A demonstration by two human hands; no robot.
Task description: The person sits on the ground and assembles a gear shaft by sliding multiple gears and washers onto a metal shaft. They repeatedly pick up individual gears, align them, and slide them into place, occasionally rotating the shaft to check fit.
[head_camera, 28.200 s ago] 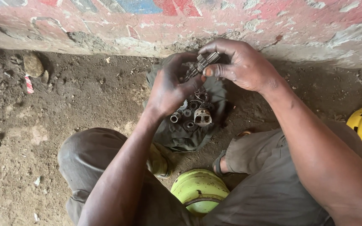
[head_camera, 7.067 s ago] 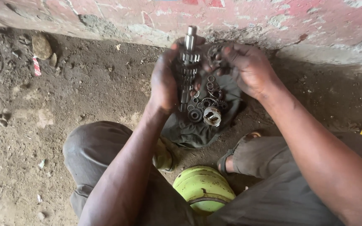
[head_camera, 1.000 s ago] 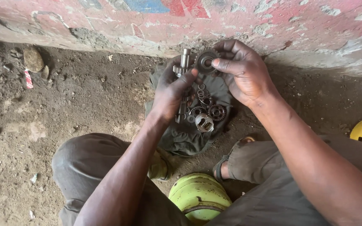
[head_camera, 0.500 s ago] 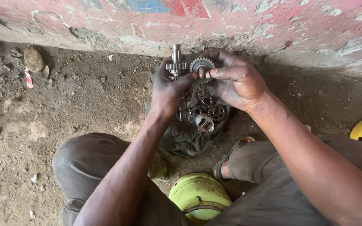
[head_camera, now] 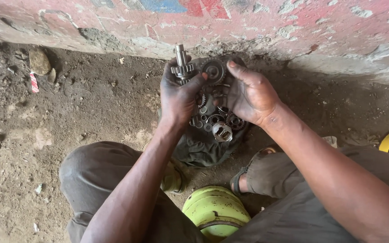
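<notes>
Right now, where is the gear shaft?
Head view, upper centre: the gear shaft stands upright in the left hand, beside the gear, near the wall.

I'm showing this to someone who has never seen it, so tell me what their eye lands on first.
First, the two grease-blackened hands at top centre: the left hand grips a splined metal shaft upright, and the right hand holds a toothed gear beside it. Below them, small gears and bearings lie on a dark cloth on the dirt. A lime-green cylinder stands out between the person's knees.
</notes>
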